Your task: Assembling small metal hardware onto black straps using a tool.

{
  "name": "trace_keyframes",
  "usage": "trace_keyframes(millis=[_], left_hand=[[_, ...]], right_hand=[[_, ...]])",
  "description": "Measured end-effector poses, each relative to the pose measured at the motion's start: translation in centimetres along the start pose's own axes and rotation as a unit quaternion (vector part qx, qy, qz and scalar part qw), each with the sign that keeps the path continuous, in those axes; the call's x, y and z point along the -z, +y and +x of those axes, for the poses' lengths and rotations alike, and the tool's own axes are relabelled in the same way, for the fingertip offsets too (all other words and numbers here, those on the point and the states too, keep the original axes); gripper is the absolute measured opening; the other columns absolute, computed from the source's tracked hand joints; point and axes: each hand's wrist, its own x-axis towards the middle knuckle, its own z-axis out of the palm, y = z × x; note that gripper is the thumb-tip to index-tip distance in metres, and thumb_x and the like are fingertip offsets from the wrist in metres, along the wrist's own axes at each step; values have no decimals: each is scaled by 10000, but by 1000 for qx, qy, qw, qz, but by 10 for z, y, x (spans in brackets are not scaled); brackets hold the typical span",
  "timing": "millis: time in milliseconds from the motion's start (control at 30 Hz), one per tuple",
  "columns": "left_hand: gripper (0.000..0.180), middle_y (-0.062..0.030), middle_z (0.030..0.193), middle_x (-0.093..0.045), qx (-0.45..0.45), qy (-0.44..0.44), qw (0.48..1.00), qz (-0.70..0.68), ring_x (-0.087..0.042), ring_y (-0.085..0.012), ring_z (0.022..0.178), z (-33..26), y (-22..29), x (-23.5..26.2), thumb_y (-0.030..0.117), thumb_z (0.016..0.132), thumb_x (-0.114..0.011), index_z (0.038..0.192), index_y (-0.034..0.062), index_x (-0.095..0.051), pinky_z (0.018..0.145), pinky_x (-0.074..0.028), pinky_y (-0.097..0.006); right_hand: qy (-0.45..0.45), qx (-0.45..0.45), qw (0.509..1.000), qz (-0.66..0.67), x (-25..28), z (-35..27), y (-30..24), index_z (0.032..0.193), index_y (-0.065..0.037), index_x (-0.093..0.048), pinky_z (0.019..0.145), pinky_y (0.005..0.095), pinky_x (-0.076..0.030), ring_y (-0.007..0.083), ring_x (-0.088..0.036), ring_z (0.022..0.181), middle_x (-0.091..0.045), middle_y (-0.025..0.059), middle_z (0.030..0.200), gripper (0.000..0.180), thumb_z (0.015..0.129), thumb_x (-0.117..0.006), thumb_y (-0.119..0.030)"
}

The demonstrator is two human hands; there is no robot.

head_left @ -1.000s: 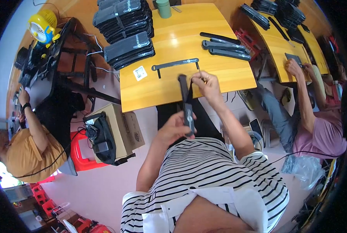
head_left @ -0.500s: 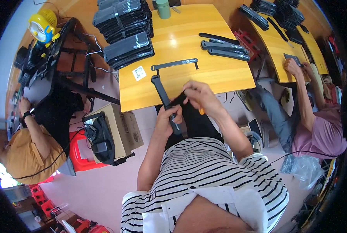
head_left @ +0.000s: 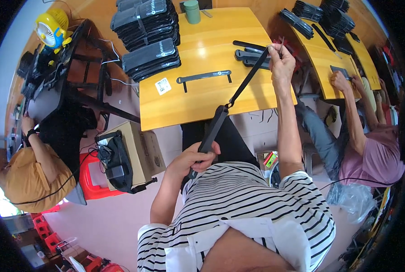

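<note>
Black folding stand [head_left: 225, 113], unfolded long, runs from the near left hand [head_left: 198, 158], fist closed around its thick end, up to the right hand [head_left: 280, 59], fingers pinching its thin tip over the yellow table [head_left: 189, 104]. Farther left sit stacks of black stands [head_left: 150, 34].

Green cup [head_left: 193, 11], yellow fan [head_left: 51, 31], cardboard box [head_left: 141, 152], red stool [head_left: 91, 179], black stacked pieces [head_left: 150, 56].

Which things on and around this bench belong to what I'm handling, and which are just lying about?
In hand:
- left hand gripping black folding bracket
- right hand pulling its thin arm

Lying about:
- flat black bar
- stacked black parts
- green cup
- white label
- yellow fan
</note>
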Motion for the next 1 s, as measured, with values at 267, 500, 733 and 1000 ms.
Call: trace_keyframes(millis=[267, 500, 733, 1000], left_hand=[[193, -23, 675, -459, -76, 176, 970, -150, -335, -68, 366, -46, -11, 42, 258, 926, -425, 995, 81, -465, 344, -256, -190], [286, -25, 739, -497, -314, 423, 839, -134, -481, -116, 552, -8, 30, 84, 339, 922, -436, 921, 66, -519, 454, -415, -243], [206, 36, 524, -487, -351, 516, 778, 71, -357, -40, 373, 28, 52, 142, 196, 875, -555, 730, 57, -597, 353, -243, -187], [374, -93, 604, -554, -227, 711, 522, 414, -575, -203, 542, 45, 56, 154, 236, 711, -726, 933, -1, -539, 521, -455, -342]], right_hand=[[30, 26, 993, 112, 58, 35, -20, 907, -49, -598, 372, 152, -265, 24, -378, 403, -573, 14, 608, 89, 855, -580, -119], [-83, -59, 986, 133, 68, -8, -53, 919, -10, -578, 344, 154, -216, 28, -339, 366, -584, 56, 646, 120, 839, -574, -99], [-144, -119, 972, 141, 76, -27, -56, 905, -15, -552, 333, 156, -198, 8, -301, 351, -546, 48, 712, 143, 835, -569, -139], [-182, -143, 961, 150, 66, -44, -57, 868, -7, -549, 339, 158, -198, 9, -297, 358, -512, 16, 664, 100, 813, -539, -89]])
